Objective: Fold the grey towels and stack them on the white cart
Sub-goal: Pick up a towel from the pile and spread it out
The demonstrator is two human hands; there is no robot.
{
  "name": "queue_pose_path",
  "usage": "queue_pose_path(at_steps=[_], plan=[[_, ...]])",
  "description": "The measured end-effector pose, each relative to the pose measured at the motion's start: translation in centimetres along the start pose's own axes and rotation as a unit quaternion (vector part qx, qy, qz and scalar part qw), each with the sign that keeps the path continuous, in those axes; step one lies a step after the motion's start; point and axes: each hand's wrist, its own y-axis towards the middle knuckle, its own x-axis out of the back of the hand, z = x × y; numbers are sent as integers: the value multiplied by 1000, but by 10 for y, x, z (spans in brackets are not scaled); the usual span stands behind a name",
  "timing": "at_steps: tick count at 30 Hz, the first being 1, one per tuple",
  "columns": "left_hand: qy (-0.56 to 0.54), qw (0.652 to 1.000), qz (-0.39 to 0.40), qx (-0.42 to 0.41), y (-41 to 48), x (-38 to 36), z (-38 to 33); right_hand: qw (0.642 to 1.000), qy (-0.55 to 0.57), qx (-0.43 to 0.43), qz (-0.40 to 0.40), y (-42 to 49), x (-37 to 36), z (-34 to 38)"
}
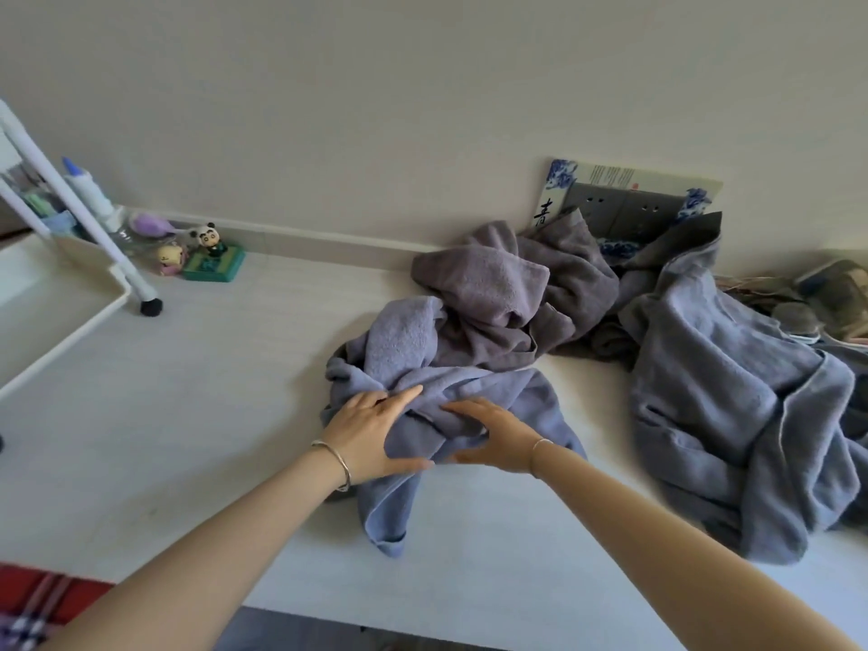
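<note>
A crumpled blue-grey towel (413, 350) lies in the middle of the white table (211, 415). My left hand (371, 425) rests on its near part, fingers stretched across the cloth and thumb spread. My right hand (493, 434) lies beside it on the same towel, fingers pointing left, a bunch of cloth between the two hands. Behind it is a brown-grey towel (498, 284) in a heap. A larger blue-grey towel (728, 392) sprawls at the right. The white cart (94, 317) stands at the left, its tray rim and one leg in view.
Small figurines, among them a panda (210, 237), stand by the wall near the cart leg. A grey socket panel (624, 209) sits on the wall behind the towels. Clutter (836, 293) lies at the far right. A red plaid cloth (37, 603) shows at the bottom left.
</note>
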Motion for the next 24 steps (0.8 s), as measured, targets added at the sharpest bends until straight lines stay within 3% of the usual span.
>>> queue_pose_path(at_steps=[5, 7, 11, 14, 17, 20, 22, 24], plan=[[0, 1000, 19, -15, -9, -5, -4, 998, 22, -42, -50, 3, 2, -15], [0, 999, 9, -38, -11, -8, -4, 994, 81, -48, -59, 3, 7, -11], [17, 998, -2, -59, -10, -11, -2, 950, 268, -85, -133, -1, 29, -4], [24, 997, -36, -65, -7, -16, 3, 924, 321, -147, -148, -7, 38, -14], [2, 995, -72, -75, -4, -22, 6, 945, 217, -149, -194, -6, 29, -24], [-93, 990, -80, -65, -5, -21, 7, 963, 32, 34, -265, -9, 21, -10], [-160, 979, -122, -42, -5, -11, -1, 961, -72, 156, -216, -12, 18, 8], [-286, 952, -111, 6, -4, 7, -12, 963, -114, 195, -147, -13, 9, 23]])
